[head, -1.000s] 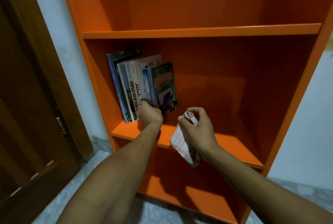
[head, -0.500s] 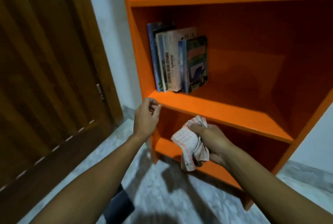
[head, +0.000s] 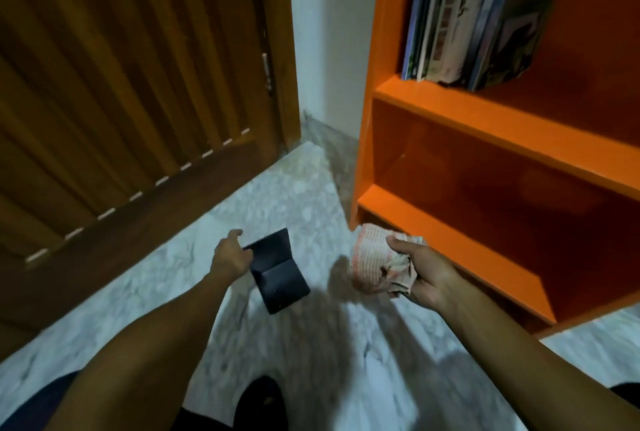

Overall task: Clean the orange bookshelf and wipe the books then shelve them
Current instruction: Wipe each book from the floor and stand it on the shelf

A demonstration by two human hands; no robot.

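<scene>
Low centre of the frame: dark book [head: 280, 273] lies flat on the pale marble floor [head: 301, 195], well apart from the orange bookshelf [head: 485, 125] on the right. It appears to be a pair of dark covers, one overlapping the other; I cannot tell whether that is one open book or two. Long axis runs from upper left to lower right, pointing away from the shelf foot.

Left hand [head: 230, 255] is at the book's upper-left edge, fingers loosely spread, thumb lifted toward the top of the frame. Fingertips meet or nearly meet the cover edge; contact is not clear, and no grip has closed. The book lies immediately right of this hand and slightly below it.

Right hand [head: 420, 274] is further off, to the right near the shelf's bottom board, fingers curled round a bunched checked cloth [head: 375, 266].

Judgement: left hand is the nearer and the free one, so the pickup falls to it, taking the near edge, with the cloth hand ready to wipe.

Shelved books [head: 481, 11] stand upright at the upper right, against the left wall of their compartment. Wooden door [head: 131, 84] fills the left.
</scene>
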